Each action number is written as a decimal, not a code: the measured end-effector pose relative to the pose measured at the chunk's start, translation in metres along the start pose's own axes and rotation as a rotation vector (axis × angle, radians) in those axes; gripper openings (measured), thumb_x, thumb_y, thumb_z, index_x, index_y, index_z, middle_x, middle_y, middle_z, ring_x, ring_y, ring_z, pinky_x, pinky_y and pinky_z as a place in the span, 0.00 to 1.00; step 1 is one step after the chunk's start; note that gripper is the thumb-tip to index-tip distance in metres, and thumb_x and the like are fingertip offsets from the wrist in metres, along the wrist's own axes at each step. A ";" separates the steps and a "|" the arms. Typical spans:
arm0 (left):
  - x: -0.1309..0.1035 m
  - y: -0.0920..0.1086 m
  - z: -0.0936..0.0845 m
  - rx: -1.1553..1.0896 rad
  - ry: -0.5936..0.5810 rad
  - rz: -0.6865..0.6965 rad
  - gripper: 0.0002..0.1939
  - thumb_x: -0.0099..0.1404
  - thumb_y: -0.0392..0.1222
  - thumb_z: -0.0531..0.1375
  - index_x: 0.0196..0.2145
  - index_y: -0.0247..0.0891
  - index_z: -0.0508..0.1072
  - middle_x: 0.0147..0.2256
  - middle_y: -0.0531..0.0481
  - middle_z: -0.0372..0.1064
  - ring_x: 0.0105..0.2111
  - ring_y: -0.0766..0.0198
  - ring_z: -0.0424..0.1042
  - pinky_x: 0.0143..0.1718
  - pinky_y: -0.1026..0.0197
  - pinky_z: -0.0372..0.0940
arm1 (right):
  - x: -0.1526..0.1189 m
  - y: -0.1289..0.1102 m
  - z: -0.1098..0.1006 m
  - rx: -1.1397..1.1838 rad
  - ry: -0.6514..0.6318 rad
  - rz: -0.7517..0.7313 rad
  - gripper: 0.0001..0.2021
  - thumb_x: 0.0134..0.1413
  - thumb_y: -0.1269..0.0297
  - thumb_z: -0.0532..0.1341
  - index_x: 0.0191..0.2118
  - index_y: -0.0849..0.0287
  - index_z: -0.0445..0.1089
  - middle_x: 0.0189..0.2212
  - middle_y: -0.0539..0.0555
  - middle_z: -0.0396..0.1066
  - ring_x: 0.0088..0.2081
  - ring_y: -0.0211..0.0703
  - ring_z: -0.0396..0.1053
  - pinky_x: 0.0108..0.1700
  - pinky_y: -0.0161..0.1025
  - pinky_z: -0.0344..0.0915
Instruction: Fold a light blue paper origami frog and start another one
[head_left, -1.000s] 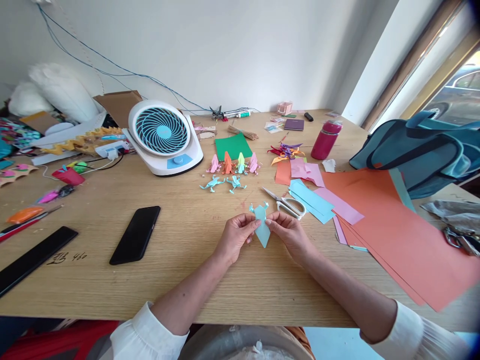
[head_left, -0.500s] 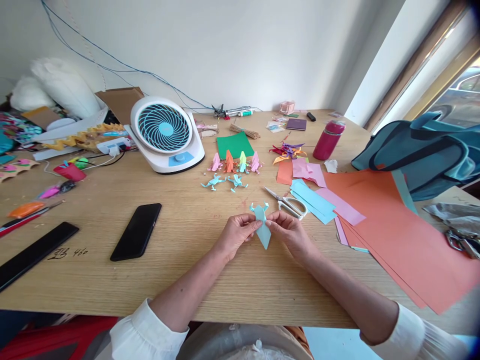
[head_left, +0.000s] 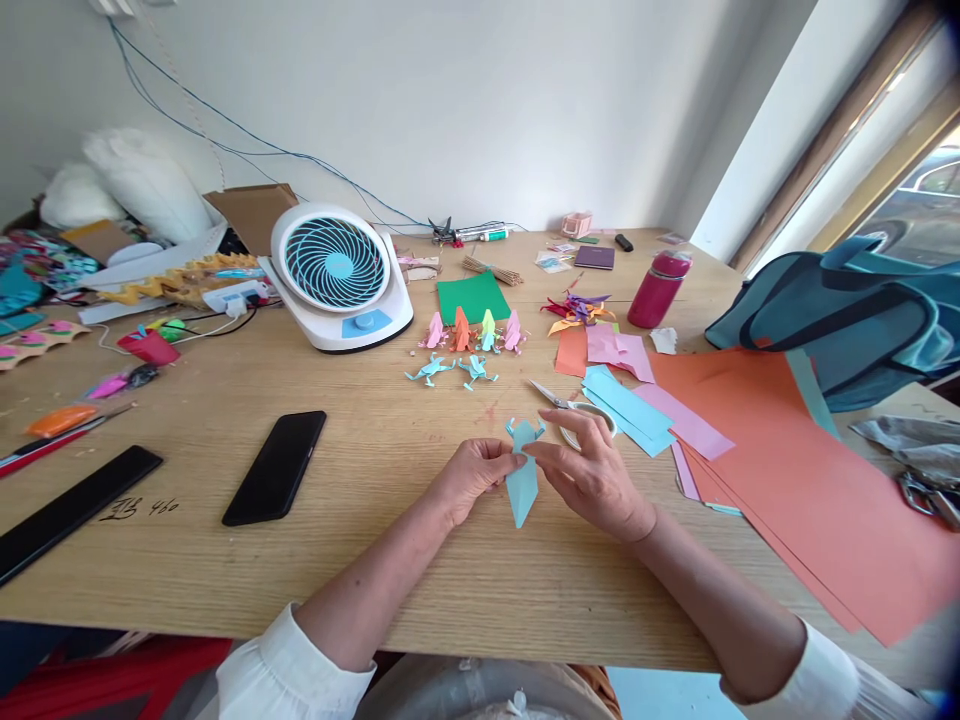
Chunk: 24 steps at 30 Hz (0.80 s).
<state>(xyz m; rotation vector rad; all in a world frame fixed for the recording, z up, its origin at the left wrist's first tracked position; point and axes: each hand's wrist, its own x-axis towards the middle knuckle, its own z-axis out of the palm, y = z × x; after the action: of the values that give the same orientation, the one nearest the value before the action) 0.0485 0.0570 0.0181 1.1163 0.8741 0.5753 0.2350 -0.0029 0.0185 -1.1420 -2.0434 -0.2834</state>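
My left hand (head_left: 480, 475) pinches a light-blue folded paper figure (head_left: 523, 492) between thumb and fingers, above the table's front middle. The figure has a long pointed lower end and two small curled limbs at its top. My right hand (head_left: 596, 475) is at the figure's right side, fingers apart; one fingertip touches the paper near its middle, and the index finger stretches past it. Its thumb is hidden. White-handled scissors (head_left: 555, 395) lie just beyond my right hand, their handles partly covered. Two light-blue folded figures (head_left: 476, 371) and several pink, orange and green ones (head_left: 462, 332) stand farther back.
A white fan (head_left: 341, 290) stands at the back left, a black phone (head_left: 276, 468) nearer. On the right are blue paper strips (head_left: 630, 412), large orange sheets (head_left: 810, 500), a magenta bottle (head_left: 658, 290) and a teal bag (head_left: 817, 310). A green sheet (head_left: 472, 297) lies behind the figures.
My right hand has loosened its pinch and spread its fingers, the index lifting outward. My left hand keeps hold of the figure, whose lower tip has swung slightly left. The view has shifted slightly.
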 end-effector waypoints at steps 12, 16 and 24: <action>-0.003 0.003 0.002 0.014 -0.069 0.020 0.25 0.44 0.57 0.71 0.20 0.34 0.66 0.18 0.60 0.53 0.20 0.74 0.48 0.23 0.65 0.41 | -0.001 0.001 -0.001 -0.036 0.026 -0.115 0.14 0.57 0.76 0.60 0.45 0.51 0.73 0.51 0.57 0.69 0.51 0.49 0.64 0.51 0.48 0.62; -0.005 0.003 -0.001 0.033 -0.204 0.007 0.25 0.48 0.60 0.68 0.23 0.33 0.70 0.19 0.58 0.55 0.20 0.74 0.49 0.21 0.66 0.41 | 0.001 0.002 -0.005 0.024 -0.002 -0.111 0.12 0.58 0.75 0.60 0.44 0.52 0.72 0.49 0.55 0.72 0.49 0.47 0.66 0.51 0.48 0.60; -0.006 0.009 -0.011 0.252 -0.007 0.139 0.29 0.62 0.64 0.55 0.22 0.33 0.73 0.20 0.52 0.63 0.19 0.72 0.55 0.20 0.67 0.47 | 0.005 0.002 -0.006 0.466 -0.114 0.466 0.05 0.60 0.64 0.58 0.33 0.57 0.69 0.30 0.51 0.72 0.34 0.41 0.66 0.40 0.41 0.61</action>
<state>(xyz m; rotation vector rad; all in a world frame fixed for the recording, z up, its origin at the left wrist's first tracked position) 0.0364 0.0608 0.0267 1.4155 0.8844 0.5857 0.2384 -0.0018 0.0259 -1.3013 -1.7382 0.4724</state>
